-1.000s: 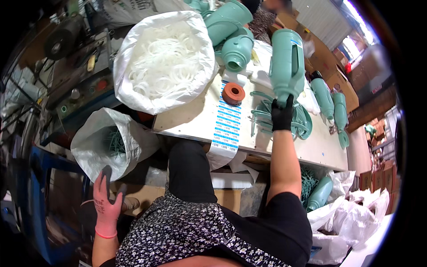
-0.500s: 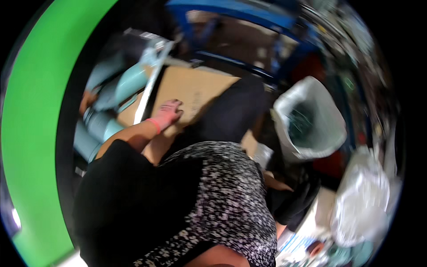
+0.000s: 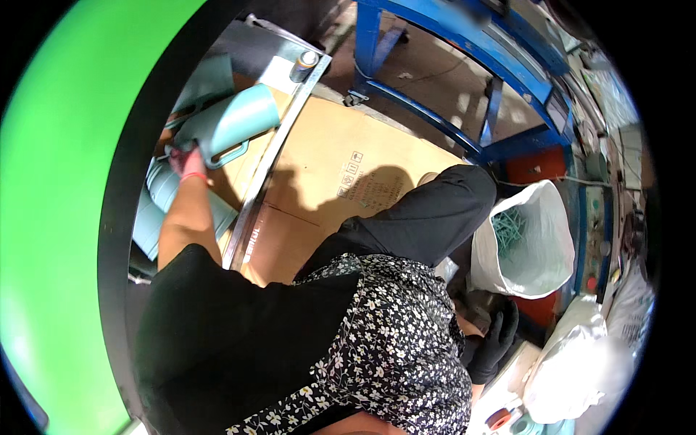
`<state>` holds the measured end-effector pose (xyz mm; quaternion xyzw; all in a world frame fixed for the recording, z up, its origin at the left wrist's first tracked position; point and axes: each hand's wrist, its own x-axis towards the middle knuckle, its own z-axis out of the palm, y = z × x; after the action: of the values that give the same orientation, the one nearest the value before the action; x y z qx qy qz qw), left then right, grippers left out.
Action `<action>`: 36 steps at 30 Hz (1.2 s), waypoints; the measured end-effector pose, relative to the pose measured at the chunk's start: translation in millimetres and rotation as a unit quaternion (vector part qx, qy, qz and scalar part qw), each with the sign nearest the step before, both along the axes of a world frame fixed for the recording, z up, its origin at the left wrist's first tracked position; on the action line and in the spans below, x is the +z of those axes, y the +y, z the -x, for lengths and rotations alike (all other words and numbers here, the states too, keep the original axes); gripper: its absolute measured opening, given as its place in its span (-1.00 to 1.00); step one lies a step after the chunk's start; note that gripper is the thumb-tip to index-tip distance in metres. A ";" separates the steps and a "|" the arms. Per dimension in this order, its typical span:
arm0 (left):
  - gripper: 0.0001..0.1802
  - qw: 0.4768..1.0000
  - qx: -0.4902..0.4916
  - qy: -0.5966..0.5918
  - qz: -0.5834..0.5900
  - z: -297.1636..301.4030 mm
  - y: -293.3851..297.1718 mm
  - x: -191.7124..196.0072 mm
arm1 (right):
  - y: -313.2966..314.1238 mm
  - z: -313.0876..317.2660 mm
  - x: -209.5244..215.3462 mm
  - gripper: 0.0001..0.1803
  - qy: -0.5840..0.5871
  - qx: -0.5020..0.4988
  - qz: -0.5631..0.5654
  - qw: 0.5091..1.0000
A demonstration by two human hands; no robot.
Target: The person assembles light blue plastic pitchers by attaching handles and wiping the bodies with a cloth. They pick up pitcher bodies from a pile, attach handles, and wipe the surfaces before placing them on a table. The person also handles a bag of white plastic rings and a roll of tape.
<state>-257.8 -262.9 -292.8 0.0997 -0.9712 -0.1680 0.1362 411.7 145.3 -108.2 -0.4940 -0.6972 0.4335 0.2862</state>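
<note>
My left hand, in a pinkish glove, reaches in among several pale teal plastic pitchers behind a metal-edged rim. It touches or nearly touches the lower end of a pitcher with a loop handle. A ribbed pitcher lies just under the hand. Its fingers sit in shadow, partly hidden, so their grip does not show. My right hand, in a black glove, hangs low at my right side, fingers stretched out and nothing seen in it.
Flattened cardboard covers the floor ahead. A blue metal frame stands beyond it. At right is a white-lined bin with green plastic scraps; a white bag lies nearer. A spray can stands near the rim. A green curved panel borders the left.
My left hand has moved left from above the cardboard, over the metal rim and in among the pitchers. My view has shifted, and the black-gloved right hand shows more clearly.
</note>
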 end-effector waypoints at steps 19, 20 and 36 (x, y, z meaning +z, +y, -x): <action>-0.48 0.971 0.109 -0.144 -0.157 63.8 -40.4 -9.1 | -3.3 -11.0 8.7 -0.63 -0.157 0.069 -0.169 0.970; -0.48 0.964 0.101 -0.133 -0.208 55.3 -37.3 -9.3 | -2.3 -9.1 10.2 -0.64 -0.175 0.075 -0.200 0.961; -0.77 0.494 -0.712 0.059 -0.495 -220.2 362.6 315.2 | -55.0 65.5 117.8 -0.58 -0.010 -0.007 -0.467 0.884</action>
<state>-37.6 99.7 22.4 -0.5848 -0.4600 -0.6667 -0.0443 346.1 90.3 9.6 -0.3125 -0.8183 0.0507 0.4798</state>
